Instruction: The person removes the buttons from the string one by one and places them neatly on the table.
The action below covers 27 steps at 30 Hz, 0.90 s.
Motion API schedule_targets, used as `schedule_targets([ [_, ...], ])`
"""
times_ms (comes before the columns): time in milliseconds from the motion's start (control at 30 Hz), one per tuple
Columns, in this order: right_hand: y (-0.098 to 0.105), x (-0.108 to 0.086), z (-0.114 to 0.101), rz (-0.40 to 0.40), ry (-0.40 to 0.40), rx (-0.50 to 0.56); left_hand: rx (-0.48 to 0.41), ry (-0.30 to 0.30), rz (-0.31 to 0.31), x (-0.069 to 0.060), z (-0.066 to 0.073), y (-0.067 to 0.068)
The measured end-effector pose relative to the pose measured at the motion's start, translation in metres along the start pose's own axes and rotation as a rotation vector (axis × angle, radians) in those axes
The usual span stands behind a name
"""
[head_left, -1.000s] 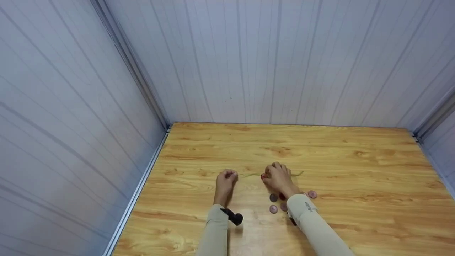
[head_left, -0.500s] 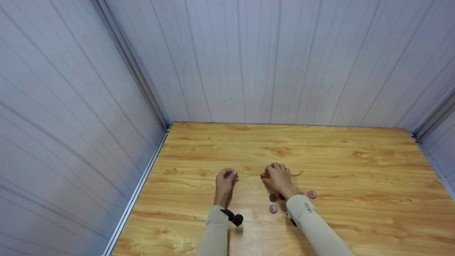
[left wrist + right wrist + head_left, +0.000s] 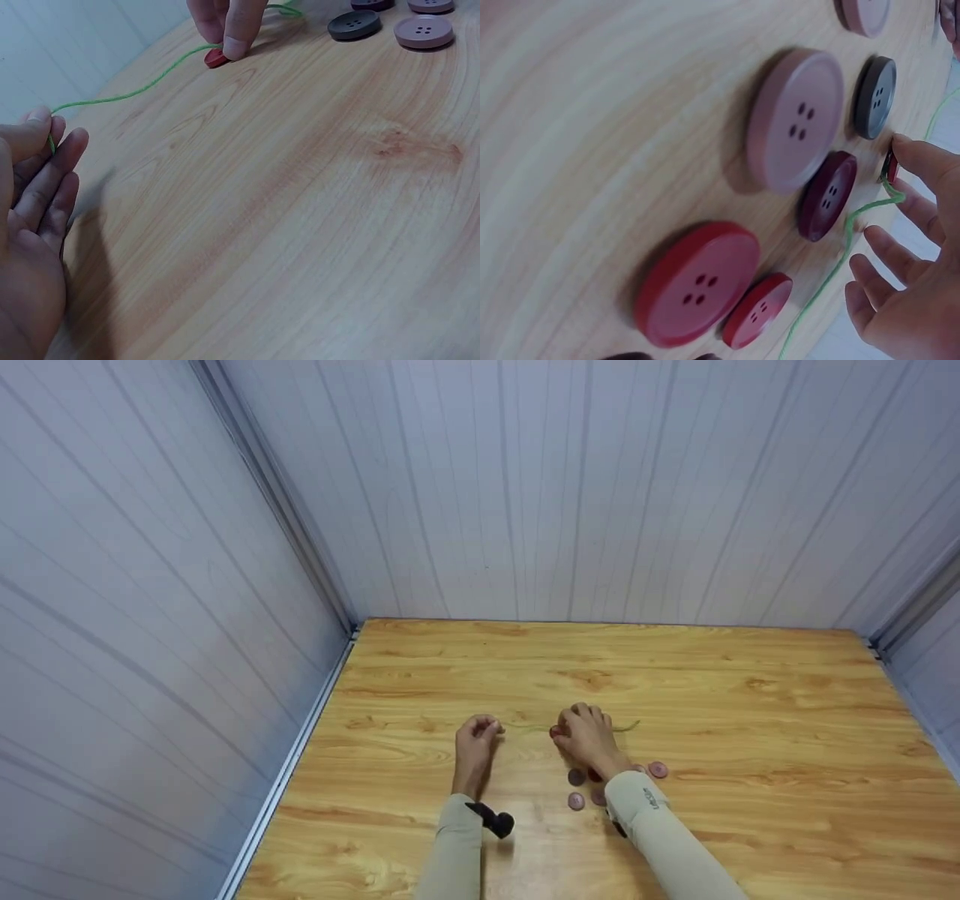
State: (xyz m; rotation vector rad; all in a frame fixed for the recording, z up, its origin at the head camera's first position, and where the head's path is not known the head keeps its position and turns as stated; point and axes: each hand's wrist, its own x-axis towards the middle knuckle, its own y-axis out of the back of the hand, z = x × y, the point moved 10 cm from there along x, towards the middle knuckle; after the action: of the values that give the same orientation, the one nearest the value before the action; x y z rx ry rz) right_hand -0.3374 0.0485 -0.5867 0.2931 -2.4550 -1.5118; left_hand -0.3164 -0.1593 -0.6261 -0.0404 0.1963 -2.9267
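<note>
My left hand (image 3: 474, 746) pinches one end of a green string (image 3: 150, 84) between thumb and fingertip, its other fingers loosely bent. From there the string runs right to a small red button (image 3: 216, 58), which my right hand (image 3: 589, 735) pinches between thumb and finger just above the tabletop. In the right wrist view the string passes at the button and trails away under the other fingers; whether it goes through a hole is hidden. Near my right hand lie a grey button (image 3: 875, 97) and a maroon button (image 3: 827, 195).
Other loose buttons lie toward my right wrist: a pink button (image 3: 795, 120), a large red button (image 3: 697, 285) and a smaller red button (image 3: 757, 310) among them. The wooden table (image 3: 750, 720) meets pale panel walls (image 3: 585, 495) at its back and left.
Both hands stay almost in place, still pinching the string and the red button. The stretch of string between them has shifted slightly.
</note>
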Motion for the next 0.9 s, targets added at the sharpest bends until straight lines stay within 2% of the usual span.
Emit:
schedule_targets([
  [200,0.0,0.0,0.0,-0.012,0.008,0.008,-0.009,-0.001,-0.008,-0.002,0.004,-0.001],
  [433,0.003,-0.001,0.005,-0.013,0.019,0.012,-0.044,0.021,-0.017,-0.008,0.02,-0.003],
  [900,0.022,-0.003,0.025,0.031,-0.003,0.025,-0.032,0.032,-0.039,-0.012,0.022,-0.004],
])
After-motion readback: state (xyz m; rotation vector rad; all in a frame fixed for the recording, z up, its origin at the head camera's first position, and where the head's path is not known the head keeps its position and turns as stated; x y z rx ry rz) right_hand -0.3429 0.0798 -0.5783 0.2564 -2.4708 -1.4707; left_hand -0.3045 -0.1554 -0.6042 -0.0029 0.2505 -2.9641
